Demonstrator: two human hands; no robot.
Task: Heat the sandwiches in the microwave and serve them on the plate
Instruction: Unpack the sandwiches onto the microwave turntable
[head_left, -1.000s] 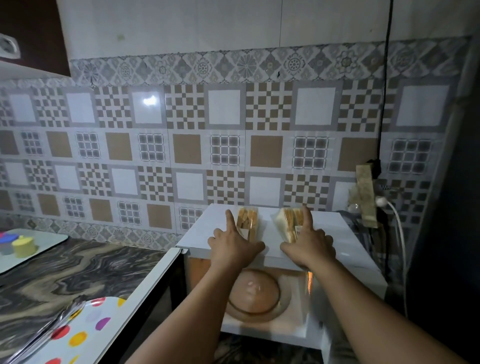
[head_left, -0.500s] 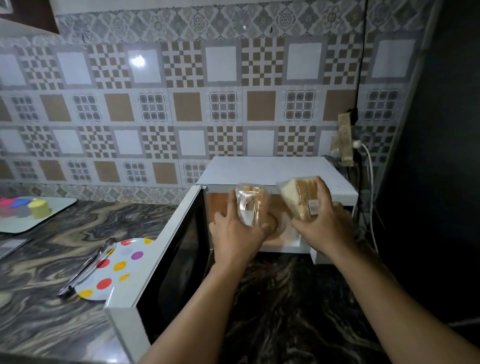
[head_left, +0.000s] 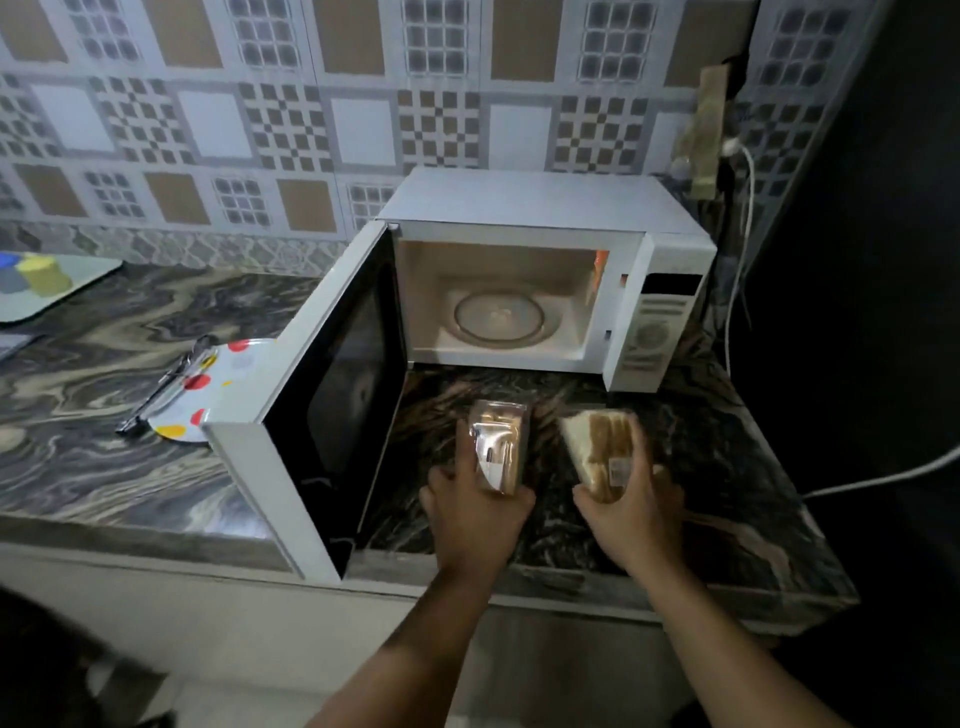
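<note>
Over the tabletop (head_left: 727, 467), both wrapped sandwiches had come down off the microwave (head_left: 519, 197): left hand (head_left: 475, 512) and right hand (head_left: 631, 512) fingers clamped on one each, still unheated.

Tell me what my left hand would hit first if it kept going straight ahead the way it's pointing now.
Probably nothing before the microwave: the left hand with its wrapped sandwich points toward the open cavity, and the way to the glass turntable looks free, though depth is uncertain.

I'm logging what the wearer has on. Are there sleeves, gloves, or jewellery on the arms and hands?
None visible. Both forearms are bare up to the frame edge, with no sleeves. The left hand and right hand wear no gloves, and no rings, watch or bracelets show.
</note>
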